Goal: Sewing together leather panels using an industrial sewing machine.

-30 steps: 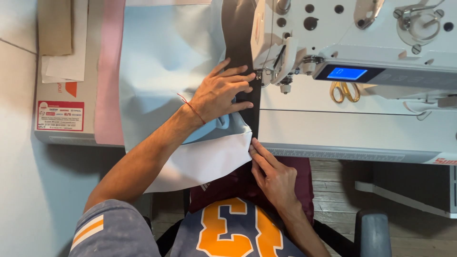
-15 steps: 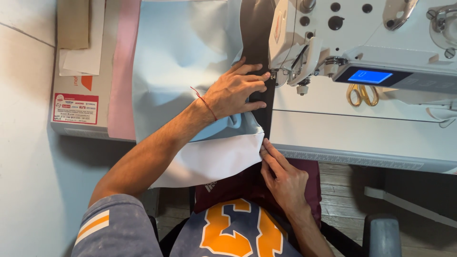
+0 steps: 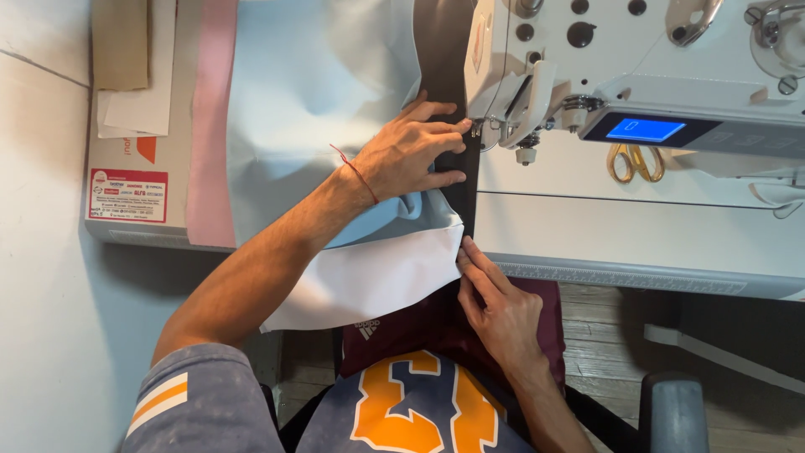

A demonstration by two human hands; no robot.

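Under and around both hands lay one white counter (image 3: 637, 231), carrying one white sewing machine (image 3: 637, 50) just right of the left hand, with one lit blue screen on its front. One pale blue sheet of fabric (image 3: 310, 92) spread out beyond and left of the left hand, its white underside hanging off the counter edge toward the lap. One dark strip (image 3: 449, 50) ran along the sheet's right edge, from the right hand's fingertips, beneath the left hand's fingers and on past the needle.

One left hand (image 3: 411, 151) lay spread flat, fingers pressing strip and sheet down just beside the presser foot. One right hand (image 3: 499, 306) pinched the near end of the strip at the counter edge, fingers close together.

To sew this seam well, I judged the flat hand should keep both layers smooth and clear of the needle, while the pinching hand held the edges lined up and lightly taut.

One pair of gold-handled scissors (image 3: 636, 162) rested well right of the left hand. One thin red thread circled the left wrist.
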